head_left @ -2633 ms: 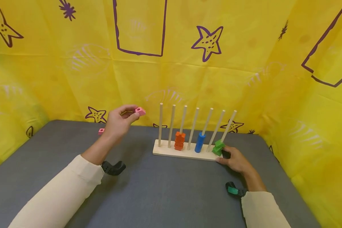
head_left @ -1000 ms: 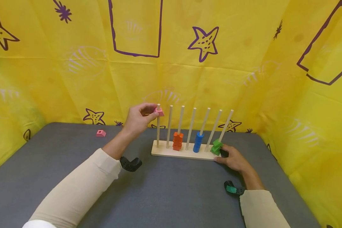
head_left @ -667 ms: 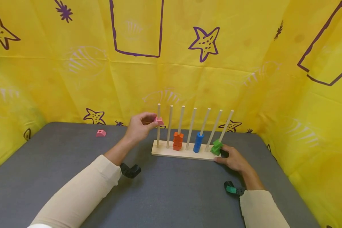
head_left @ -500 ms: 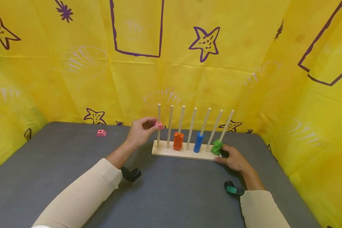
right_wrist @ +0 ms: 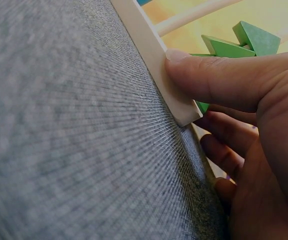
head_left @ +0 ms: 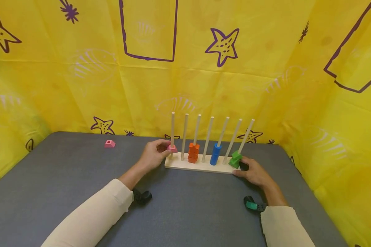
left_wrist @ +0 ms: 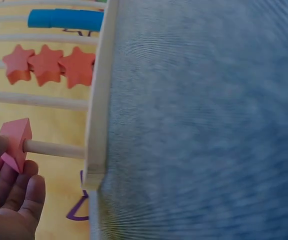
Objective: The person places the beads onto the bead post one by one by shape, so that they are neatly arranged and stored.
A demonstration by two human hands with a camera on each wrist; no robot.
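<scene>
With thumb and fingertips my left hand pinches a pink trapezoid block. The block is threaded on the leftmost peg of a wooden peg stand; in the left wrist view bare peg shows between the pink block and the base. My right hand grips the right end of that base, its thumb along the front edge. Orange star blocks sit on the third peg, blue cylinder blocks on the fifth, and green triangular blocks on the rightmost.
A second pink block lies on the dark grey table at the back left. Behind the stand hangs a yellow cloth with drawn starfish. The second, fourth and sixth pegs carry no blocks.
My left hand has brought the pink block from the left onto the top of the leftmost peg, then slid it down close to the base. The right hand has stayed on the stand.
</scene>
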